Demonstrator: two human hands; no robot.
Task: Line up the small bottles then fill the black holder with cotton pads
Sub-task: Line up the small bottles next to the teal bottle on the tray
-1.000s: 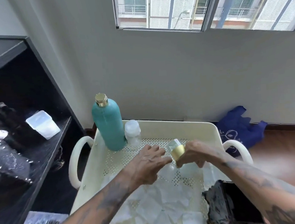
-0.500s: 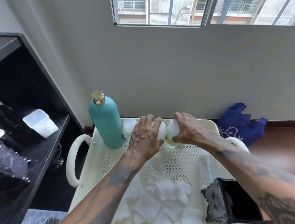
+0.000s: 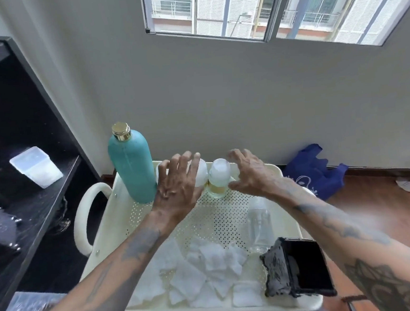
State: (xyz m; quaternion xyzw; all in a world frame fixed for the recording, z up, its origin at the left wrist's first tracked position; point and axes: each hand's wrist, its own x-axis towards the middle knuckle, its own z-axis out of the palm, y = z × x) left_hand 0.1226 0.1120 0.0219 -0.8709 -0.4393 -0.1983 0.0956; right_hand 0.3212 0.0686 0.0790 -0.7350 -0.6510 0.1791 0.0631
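We see the small bottles (image 3: pixel 218 179) upright at the far edge of the cream perforated tray (image 3: pixel 219 218), right of the tall teal bottle (image 3: pixel 131 166). Cotton pads (image 3: pixel 204 277) lie heaped at the near edge, the black holder (image 3: pixel 299 269) tipped at the near right corner. Grey wall and window (image 3: pixel 260 9) rise behind, a black shelf (image 3: pixel 28 185) stands left. Our left hand (image 3: pixel 176 185) is spread, fingers splayed before one bottle; our right hand (image 3: pixel 251 173) is loosely open beside the yellow-filled one, contact unclear.
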